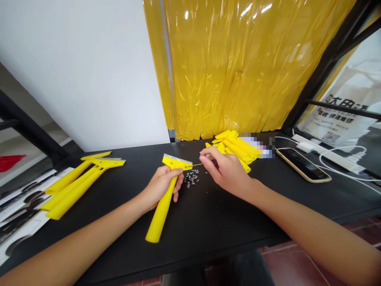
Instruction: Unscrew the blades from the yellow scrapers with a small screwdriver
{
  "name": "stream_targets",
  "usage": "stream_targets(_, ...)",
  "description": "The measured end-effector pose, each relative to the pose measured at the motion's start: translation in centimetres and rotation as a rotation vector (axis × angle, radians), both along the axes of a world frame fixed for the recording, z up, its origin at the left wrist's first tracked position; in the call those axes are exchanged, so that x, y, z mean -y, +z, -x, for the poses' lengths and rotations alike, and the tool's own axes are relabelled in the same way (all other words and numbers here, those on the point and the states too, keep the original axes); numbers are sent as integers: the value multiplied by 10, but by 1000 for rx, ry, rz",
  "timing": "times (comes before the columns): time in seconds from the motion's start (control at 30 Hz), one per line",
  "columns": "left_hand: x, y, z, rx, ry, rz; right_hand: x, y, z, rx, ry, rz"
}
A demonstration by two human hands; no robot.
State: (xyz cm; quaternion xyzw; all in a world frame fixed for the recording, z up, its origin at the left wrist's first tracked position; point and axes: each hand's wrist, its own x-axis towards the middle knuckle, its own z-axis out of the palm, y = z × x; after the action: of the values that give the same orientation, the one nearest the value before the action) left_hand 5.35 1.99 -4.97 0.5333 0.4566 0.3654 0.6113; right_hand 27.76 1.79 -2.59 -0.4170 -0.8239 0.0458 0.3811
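Observation:
My left hand (164, 184) is closed around the neck of a yellow scraper (162, 210), just under its wide head with a metal blade along the top edge. The scraper's handle slants down toward me. My right hand (224, 169) pinches a screwdriver (196, 164), whose thin shaft reaches left to a screw at the right end of the scraper head. Most of the screwdriver's handle is hidden by my fingers. Small loose metal screws and nuts (191, 178) lie in a heap on the black table between my hands.
Several yellow scrapers (74, 182) lie at the left beside printed cards (20, 214). A pile of yellow scraper parts (235, 147) lies behind my right hand. At the right are a phone (303, 165), a power strip (330, 153) and white cables. A yellow plastic curtain (238, 71) hangs behind the table.

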Motion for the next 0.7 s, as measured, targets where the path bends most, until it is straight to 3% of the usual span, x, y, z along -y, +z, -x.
stream_targets(0.13,0,-1,0,-37,-24,0,1,-1,1,-22,60,-61)
stream_targets(0.27,0,-1,1,-65,-37,-17,1,-1,0,70,9,-157)
stream_targets(0.37,0,0,1,-77,-44,-15,1,-1,-2,103,-26,-115)
stream_targets(0.53,0,0,1,-79,-40,-20,3,-1,2,66,82,-117)
stream_targets(0.7,-1,-3,1,-40,-36,-30,1,-2,3,127,-65,-130)
